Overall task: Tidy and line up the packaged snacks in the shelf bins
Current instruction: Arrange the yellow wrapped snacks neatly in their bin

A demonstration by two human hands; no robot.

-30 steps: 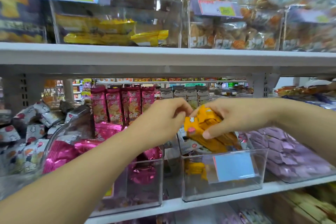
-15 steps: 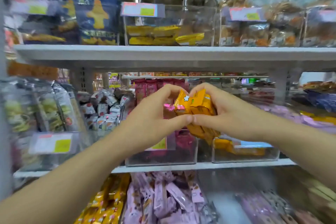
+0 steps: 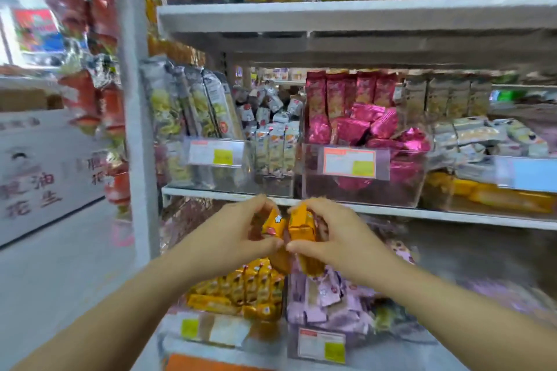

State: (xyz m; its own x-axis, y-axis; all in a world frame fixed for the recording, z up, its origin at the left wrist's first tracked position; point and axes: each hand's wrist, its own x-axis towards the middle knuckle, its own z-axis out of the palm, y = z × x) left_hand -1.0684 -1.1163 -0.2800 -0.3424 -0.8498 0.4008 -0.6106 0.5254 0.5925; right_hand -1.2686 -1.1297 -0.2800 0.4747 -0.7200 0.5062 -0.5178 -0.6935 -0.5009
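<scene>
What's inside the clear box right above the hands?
Shiny pink foil packets fill the clear bin, heaped unevenly. Its price label hides whatever lies behind it.

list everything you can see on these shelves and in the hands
held snack packs: small bundle, orange, in front of the middle shelf edge
orange packs: many, orange-yellow, in rows just below the held ones
lilac packs: many, pale purple, right of the orange packs
pink foil packs: many, magenta, on the middle shelf
white packs: many, white, left of the pink ones
red packets: several, red, hanging far left
left hand: one, grips the bundle
right hand: one, grips the bundle
</scene>
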